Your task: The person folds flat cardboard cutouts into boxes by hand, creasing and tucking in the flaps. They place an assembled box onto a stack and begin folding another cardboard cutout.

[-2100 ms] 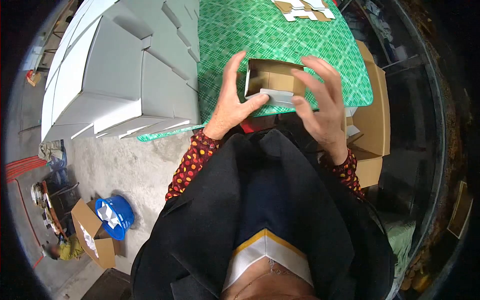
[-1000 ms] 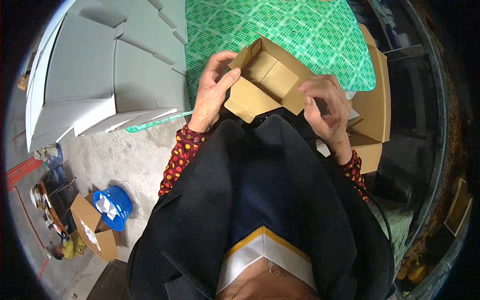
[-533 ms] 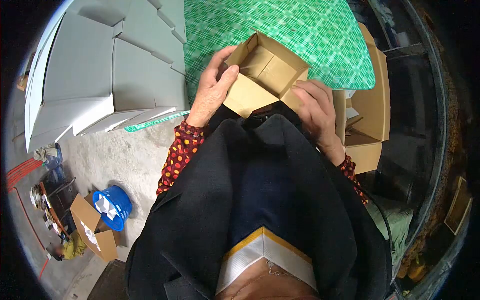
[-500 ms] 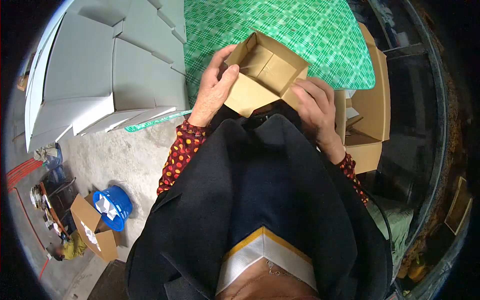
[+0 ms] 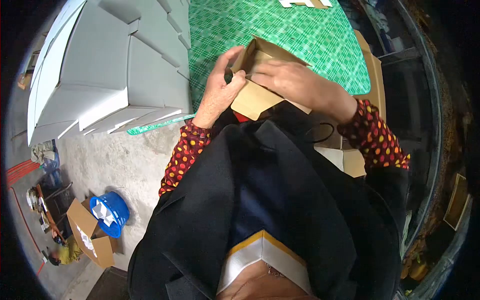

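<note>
A small brown cardboard box point(image 5: 256, 99) with its top open is held close to the front of my black jacket, over the near edge of the table. My left hand point(image 5: 220, 92) grips its left side, the thumb at the near left corner and the fingers around the outer wall. Across the box's opening lies my right hand point(image 5: 295, 85), its fingers stretched out towards the left wall and slightly blurred. Those fingertips come close to my left thumb and hide most of the box's inside.
A green checked cloth point(image 5: 260, 22) covers the table. White cartons point(image 5: 100, 60) stand stacked on the left, and a white and brown cardboard piece point(image 5: 306, 3) lies at the far edge. On the floor are a blue tub point(image 5: 117, 207) and an open carton point(image 5: 82, 220). A person point(image 5: 70, 252) is at lower left.
My right hand has left the box's right side and moved left over its opening. My left hand keeps its hold. A cardboard piece now shows at the table's far edge.
</note>
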Motion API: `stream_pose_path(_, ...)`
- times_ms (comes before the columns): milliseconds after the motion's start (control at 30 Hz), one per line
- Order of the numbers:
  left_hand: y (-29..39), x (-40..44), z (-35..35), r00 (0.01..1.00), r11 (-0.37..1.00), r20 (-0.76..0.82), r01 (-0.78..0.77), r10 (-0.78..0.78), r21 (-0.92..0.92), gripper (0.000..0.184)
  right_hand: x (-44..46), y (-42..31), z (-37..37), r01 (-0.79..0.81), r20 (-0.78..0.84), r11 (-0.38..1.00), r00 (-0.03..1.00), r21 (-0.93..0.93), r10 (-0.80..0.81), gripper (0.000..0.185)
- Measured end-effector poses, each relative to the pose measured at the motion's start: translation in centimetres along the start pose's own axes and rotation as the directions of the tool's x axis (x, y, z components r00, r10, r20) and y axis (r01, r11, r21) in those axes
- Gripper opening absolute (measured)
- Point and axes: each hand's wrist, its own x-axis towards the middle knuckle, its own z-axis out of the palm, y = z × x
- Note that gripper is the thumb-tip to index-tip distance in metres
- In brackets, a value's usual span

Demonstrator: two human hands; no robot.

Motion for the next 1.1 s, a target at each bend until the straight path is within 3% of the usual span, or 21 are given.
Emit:
stream_pose_path(200, 0.5, 0.0, -0.4, 0.996, 0.997, 0.056, 0.069, -0.070, 0.017, 0.055, 1.4, 4.2, 3.6, -0.096, 0.203, 0.994, 0.975, 0.050, 0.084, 0.018)
stream_pose_path(333, 0.0, 0.3, 0.0, 0.991, 0.993, 0.063, 0.119, -0.117, -0.027, 0.057, 1.2, 4.0, 3.4, 0.028, 0.037, 0.997, 0.999, 0.074, -0.031, 0.025)
stream_pose_path(533, -0.8, 1.2, 0.4, 0.996, 0.999, 0.086, 0.005, -0.001, -0.046, 0.061, 1.6, 4.1, 3.2, 0.024, 0.082, 1.000, 0.996, 0.017, -0.025, 0.029)
stream_pose_path(700, -0.8, 2.3, 0.4, 0.981, 0.980, 0.166, 0.126, -0.100, -0.154, 0.064, 1.4, 4.0, 3.0, -0.037, 0.110, 0.998, 0.993, 0.043, 0.032, 0.027)
stream_pose_path(833, -1.5, 1.7, 0.5, 0.987, 0.968, 0.126, 0.122, -0.096, -0.218, 0.067, 1.0, 1.4, 1.7, -0.046, -0.290, 0.997, 0.955, 0.056, 0.060, 0.020)
stream_pose_path(867, -1.5, 1.5, 0.5, 0.988, 0.966, 0.118, 0.122, -0.097, -0.227, 0.068, 0.8, 0.6, 1.5, -0.043, -0.290, 0.997, 0.955, 0.057, 0.058, 0.020)
stream_pose_path(1000, -0.7, 1.2, 1.1, 0.993, 0.983, 0.006, 0.121, -0.122, -0.139, 0.067, -1.4, -2.2, 0.5, -0.158, -0.551, 0.978, 0.808, 0.138, 0.209, 0.015)
stream_pose_path(1100, -0.1, 0.8, 1.5, 0.997, 0.994, 0.004, 0.073, -0.073, -0.077, 0.068, -2.8, -4.1, -0.6, -0.203, -0.607, 0.966, 0.751, 0.161, 0.260, 0.014)
